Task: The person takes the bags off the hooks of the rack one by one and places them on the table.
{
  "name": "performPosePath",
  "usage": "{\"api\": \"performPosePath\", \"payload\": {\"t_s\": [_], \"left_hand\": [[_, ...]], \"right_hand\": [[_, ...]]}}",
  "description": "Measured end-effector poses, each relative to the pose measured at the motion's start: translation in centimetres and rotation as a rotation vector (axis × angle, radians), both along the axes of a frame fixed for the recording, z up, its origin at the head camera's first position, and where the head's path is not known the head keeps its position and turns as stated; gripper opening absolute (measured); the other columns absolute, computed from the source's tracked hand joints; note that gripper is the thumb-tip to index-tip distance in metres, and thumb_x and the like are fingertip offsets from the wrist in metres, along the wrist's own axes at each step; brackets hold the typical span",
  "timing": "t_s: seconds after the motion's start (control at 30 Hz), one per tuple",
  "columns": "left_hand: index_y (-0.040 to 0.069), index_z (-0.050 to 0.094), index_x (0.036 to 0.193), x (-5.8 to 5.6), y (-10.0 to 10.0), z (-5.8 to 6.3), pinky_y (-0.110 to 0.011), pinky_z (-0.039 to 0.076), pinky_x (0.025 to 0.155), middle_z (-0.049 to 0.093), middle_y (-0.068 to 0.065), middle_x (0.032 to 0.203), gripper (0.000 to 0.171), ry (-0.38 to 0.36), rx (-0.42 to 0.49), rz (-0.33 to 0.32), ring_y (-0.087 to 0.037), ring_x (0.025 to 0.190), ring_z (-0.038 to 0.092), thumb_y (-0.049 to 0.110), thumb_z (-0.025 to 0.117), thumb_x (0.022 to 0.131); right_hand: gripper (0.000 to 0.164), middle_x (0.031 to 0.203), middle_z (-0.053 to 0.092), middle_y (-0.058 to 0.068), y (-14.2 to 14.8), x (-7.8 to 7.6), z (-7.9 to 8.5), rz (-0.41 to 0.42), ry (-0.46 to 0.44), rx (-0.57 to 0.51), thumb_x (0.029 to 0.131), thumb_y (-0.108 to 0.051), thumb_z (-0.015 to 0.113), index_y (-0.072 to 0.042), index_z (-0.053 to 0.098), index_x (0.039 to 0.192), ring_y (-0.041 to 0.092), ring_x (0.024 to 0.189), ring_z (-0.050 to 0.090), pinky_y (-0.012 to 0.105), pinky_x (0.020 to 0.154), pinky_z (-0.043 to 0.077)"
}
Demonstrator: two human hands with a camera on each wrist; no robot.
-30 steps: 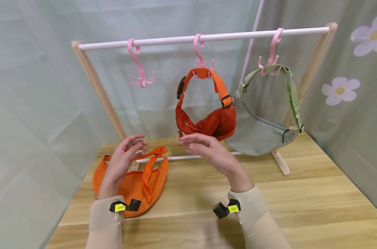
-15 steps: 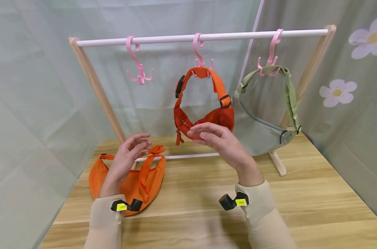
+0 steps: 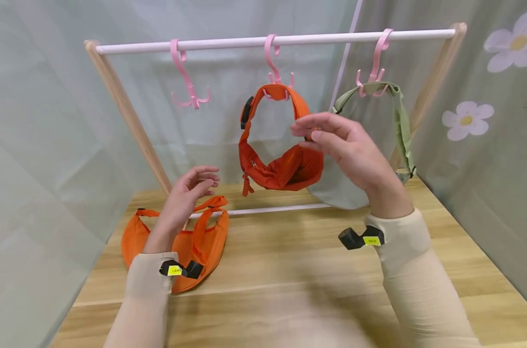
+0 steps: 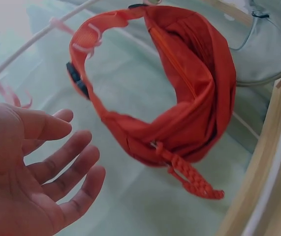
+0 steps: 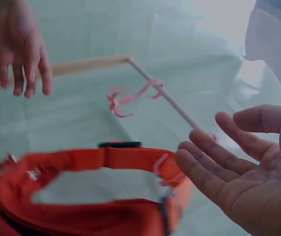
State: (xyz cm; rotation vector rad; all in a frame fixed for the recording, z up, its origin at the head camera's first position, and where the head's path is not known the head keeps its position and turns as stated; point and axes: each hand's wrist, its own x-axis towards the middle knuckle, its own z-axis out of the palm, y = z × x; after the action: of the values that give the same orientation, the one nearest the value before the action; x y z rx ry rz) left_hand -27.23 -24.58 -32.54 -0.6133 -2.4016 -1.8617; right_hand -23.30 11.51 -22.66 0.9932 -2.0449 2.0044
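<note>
A red-orange waist bag hangs by its strap from the middle pink hook. In the head view my right hand is raised in front of its right side and holds nothing, fingers loosely bent. Behind that hand, a grey-green bag hangs from the right pink hook, partly hidden. My left hand hovers over an orange bag lying on the table at the left, fingers relaxed and nothing in them. The left pink hook bears no bag.
A rack with a white top bar and wooden side posts stands on the wooden table. A white lower bar runs near the tabletop. Pale curtains surround the table, with printed flowers at the right.
My right hand has risen and moved right, from below the red-orange bag to in front of its right side. My left hand has moved slightly up. The bags stay where they were.
</note>
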Motion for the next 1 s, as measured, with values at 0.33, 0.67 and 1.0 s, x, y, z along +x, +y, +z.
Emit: {"api": "performPosePath", "payload": {"t_s": [0.33,0.67,1.0], "left_hand": [[0.014,0.059,0.143,-1.1,2.9,4.0,-0.045,0.04,0.112,0.058,-0.004,0.14,0.035,0.089,-0.138,-0.003,-0.021,0.131,0.05,0.02,0.055,0.109],[0.009,0.055,0.145,-2.2,4.9,5.5,-0.045,0.038,0.116,0.053,-0.006,0.146,0.038,0.126,-0.044,0.021,-0.022,0.136,0.045,0.011,0.056,0.107],[0.027,0.03,0.165,-4.8,6.1,6.5,-0.053,0.027,0.123,0.035,-0.007,0.161,0.068,0.177,-0.107,-0.045,-0.026,0.148,0.033,0.014,0.06,0.105]], "right_hand": [[0.029,0.135,0.064,0.015,0.8,-0.9,6.3,-0.22,0.095,0.065,0.104,-0.007,0.057,-0.005,0.068,0.131,0.027,0.128,0.059,0.039,0.113,0.044],[0.029,0.133,0.064,0.01,0.7,-3.0,8.6,-0.291,0.112,0.091,0.104,-0.006,0.056,-0.005,0.069,0.13,0.024,0.127,0.053,0.026,0.11,0.042],[0.037,0.141,0.059,0.007,-0.4,-4.3,10.8,-0.343,0.166,0.233,0.107,-0.01,0.052,-0.008,0.062,0.142,0.019,0.124,0.05,0.021,0.107,0.042]]}}
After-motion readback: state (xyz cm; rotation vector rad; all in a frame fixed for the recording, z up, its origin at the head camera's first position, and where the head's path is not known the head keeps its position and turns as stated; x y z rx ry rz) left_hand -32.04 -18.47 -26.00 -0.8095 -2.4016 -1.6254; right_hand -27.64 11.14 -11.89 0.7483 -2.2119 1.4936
